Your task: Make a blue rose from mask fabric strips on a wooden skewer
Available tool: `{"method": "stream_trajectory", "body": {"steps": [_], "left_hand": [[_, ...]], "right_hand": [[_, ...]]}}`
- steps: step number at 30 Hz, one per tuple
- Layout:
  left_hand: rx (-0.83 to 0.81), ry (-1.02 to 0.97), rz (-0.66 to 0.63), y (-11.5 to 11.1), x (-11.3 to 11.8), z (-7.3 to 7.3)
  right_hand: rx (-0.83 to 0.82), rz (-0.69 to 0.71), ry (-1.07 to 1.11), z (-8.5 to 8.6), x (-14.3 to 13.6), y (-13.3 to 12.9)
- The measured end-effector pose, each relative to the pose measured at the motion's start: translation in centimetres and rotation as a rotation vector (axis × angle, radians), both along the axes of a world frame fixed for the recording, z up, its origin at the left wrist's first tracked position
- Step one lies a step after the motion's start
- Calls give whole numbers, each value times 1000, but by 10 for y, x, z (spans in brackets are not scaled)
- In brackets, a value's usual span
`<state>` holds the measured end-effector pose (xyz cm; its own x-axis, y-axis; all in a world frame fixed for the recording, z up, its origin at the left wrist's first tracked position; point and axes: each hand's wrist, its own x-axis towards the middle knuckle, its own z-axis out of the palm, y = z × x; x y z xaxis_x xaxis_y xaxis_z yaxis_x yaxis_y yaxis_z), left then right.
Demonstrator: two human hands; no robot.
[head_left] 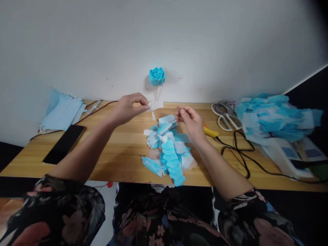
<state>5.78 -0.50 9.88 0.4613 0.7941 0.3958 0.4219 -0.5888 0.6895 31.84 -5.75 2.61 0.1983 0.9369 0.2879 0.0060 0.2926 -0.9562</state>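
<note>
My left hand (132, 108) pinches the left edge of a small white piece of fabric (156, 105), held above the wooden table. A thin white strip dangles below the piece. To the right, my right hand (189, 121) is raised with its thumb and fingertips close together; anything between them is too small to make out. Below and between the hands lies a loose pile of blue and white fabric pieces (167, 147), some of them with zigzag edges. Behind the white piece, a blue fabric flower (156, 76) stands upright on a thin stick against the wall.
On the left of the table (110, 167) are pale blue masks (63, 111) and a black phone (64, 144). Scissors (228, 122), a yellow-handled tool (211, 132) with a black cable, a large blue-white fabric heap (273, 118) and a white box (287, 159) occupy the right.
</note>
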Motion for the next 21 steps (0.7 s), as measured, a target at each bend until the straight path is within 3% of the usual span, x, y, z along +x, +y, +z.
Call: {"method": "stream_trajectory", "body": {"steps": [3, 6, 11, 15, 21], "left_hand": [[165, 246, 84, 0, -53, 6], [231, 517, 212, -6, -110, -5], [71, 854, 282, -28, -179, -31], [-81, 864, 243, -44, -201, -41], [-48, 880, 271, -51, -204, -37]], "right_hand": [[-34, 3, 54, -1, 3, 4], [-48, 14, 91, -1, 0, 4], [-56, 18, 117, -2, -3, 3], [-63, 21, 110, -4, -2, 5], [-55, -1, 110, -7, 0, 7]]}}
